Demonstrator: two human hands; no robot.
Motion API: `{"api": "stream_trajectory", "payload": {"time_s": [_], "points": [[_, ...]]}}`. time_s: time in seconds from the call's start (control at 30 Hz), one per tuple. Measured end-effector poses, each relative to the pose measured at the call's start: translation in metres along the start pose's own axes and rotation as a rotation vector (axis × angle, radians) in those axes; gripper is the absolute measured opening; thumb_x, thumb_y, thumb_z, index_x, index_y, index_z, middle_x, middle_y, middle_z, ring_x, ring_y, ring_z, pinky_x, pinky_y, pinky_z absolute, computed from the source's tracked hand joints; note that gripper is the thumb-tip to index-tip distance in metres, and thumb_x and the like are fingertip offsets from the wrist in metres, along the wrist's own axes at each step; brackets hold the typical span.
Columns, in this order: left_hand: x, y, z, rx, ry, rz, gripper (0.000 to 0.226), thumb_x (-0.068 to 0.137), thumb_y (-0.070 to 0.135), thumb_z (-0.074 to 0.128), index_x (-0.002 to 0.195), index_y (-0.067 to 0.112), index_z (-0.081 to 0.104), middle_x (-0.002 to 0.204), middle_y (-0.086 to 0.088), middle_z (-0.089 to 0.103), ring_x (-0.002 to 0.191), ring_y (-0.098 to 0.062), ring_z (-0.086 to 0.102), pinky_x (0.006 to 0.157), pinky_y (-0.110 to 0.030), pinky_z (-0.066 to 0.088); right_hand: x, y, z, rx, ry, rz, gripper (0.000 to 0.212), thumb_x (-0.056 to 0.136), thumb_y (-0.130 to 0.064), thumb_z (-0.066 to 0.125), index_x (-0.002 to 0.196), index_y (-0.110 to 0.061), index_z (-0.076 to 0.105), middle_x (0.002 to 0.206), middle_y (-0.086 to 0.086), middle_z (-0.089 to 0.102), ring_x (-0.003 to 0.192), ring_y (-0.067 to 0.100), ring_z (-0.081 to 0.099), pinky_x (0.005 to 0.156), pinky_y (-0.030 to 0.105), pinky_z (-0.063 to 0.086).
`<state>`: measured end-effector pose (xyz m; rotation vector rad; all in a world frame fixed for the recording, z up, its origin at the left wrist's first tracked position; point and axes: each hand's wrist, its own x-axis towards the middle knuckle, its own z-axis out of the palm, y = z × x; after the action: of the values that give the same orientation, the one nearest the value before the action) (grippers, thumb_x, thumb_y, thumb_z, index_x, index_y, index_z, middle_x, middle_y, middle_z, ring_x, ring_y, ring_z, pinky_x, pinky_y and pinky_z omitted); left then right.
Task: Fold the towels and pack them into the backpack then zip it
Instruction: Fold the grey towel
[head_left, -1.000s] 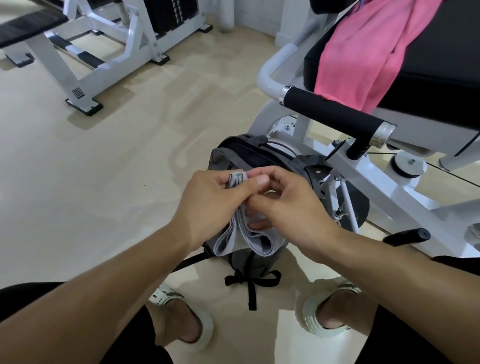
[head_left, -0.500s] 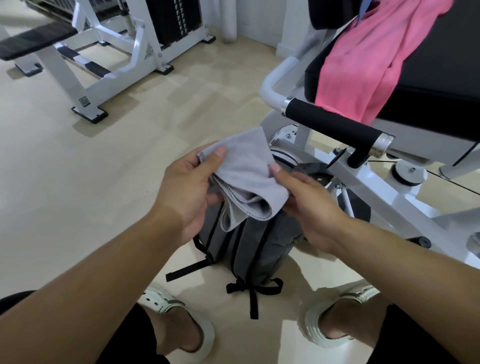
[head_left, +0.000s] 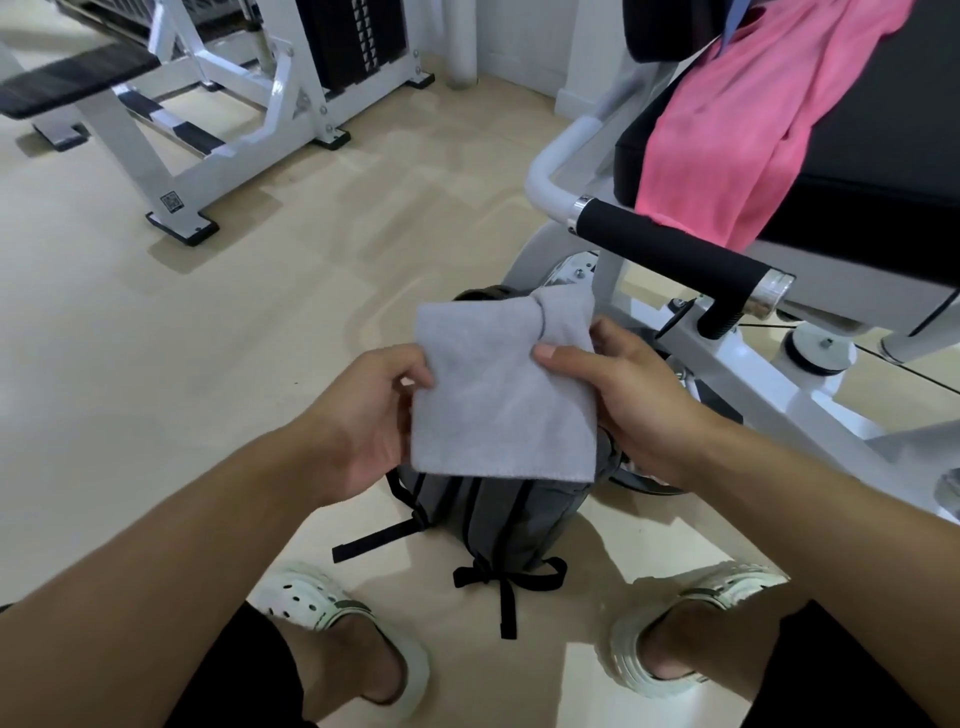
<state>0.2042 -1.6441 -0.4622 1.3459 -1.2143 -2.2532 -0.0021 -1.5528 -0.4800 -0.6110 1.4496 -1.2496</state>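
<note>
Left hand (head_left: 363, 415) and right hand (head_left: 628, 395) are pinching the small grey terry towel (head_left: 498, 400) by opposite edges; soft, light, floppy, so corners are likely gripping best.

Your left hand (head_left: 363, 415) and right hand (head_left: 634, 395) pinch a flat grey cloth towel (head_left: 501, 400) above the dark grey fabric backpack (head_left: 511, 525); a pink towel (head_left: 748, 119) drapes at two o'clock.

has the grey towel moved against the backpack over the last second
Yes. The grey towel, a bunch pressed low against the backpack before, now hangs opened out flat and higher, between the left hand and right hand.
</note>
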Motion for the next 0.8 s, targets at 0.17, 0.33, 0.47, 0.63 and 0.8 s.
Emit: {"api": "stream_trajectory", "payload": {"time_s": [0.17,0.33,0.47,0.63,0.8], "points": [[-0.007,0.001,0.002,0.206,-0.047,0.019,0.058,0.083,0.067,0.055,0.126,0.030,0.068,0.119,0.005,0.076,0.111,-0.018,0.072,0.101,-0.048,0.052,-0.006,-0.002,-0.001,-0.059,-0.139,0.024,0.052,0.082,-0.026,0.083,0.130,-0.025,0.062,0.121,0.001,0.075,0.108,0.026,0.074,0.098,0.047,0.056],[-0.003,-0.005,0.005,0.152,0.184,0.254,0.039,0.087,0.044,0.071,0.116,0.018,0.074,0.110,0.001,0.078,0.105,-0.020,0.074,0.097,-0.043,0.056,-0.011,-0.006,0.006,-0.076,-0.131,-0.010,0.049,0.081,-0.052,0.070,0.124,-0.029,0.067,0.114,-0.008,0.077,0.102,0.013,0.075,0.079,0.029,0.057],[-0.002,-0.007,0.006,0.141,0.155,0.307,0.033,0.090,0.038,0.070,0.118,0.021,0.072,0.112,0.001,0.077,0.104,-0.020,0.074,0.095,-0.044,0.057,-0.011,-0.003,0.012,-0.055,-0.051,0.024,0.027,0.099,-0.044,0.059,0.117,-0.028,0.071,0.108,-0.009,0.078,0.095,0.010,0.075,0.071,0.021,0.056],[-0.001,-0.007,0.007,0.170,0.215,0.401,0.023,0.092,0.042,0.071,0.111,0.029,0.072,0.110,0.004,0.077,0.104,-0.023,0.074,0.098,-0.052,0.056,-0.008,0.000,0.013,0.069,0.088,0.042,0.028,0.106,-0.034,0.051,0.118,-0.018,0.070,0.114,-0.003,0.078,0.106,0.015,0.073,0.090,0.028,0.057],[-0.002,-0.013,0.014,0.316,0.279,0.540,0.024,0.088,0.049,0.067,0.099,0.027,0.069,0.101,0.001,0.075,0.100,-0.029,0.071,0.093,-0.059,0.055,-0.007,0.001,0.021,0.161,0.201,0.163,0.028,0.105,-0.033,0.055,0.125,-0.018,0.067,0.118,0.001,0.075,0.109,0.023,0.070,0.103,0.043,0.053]]}}
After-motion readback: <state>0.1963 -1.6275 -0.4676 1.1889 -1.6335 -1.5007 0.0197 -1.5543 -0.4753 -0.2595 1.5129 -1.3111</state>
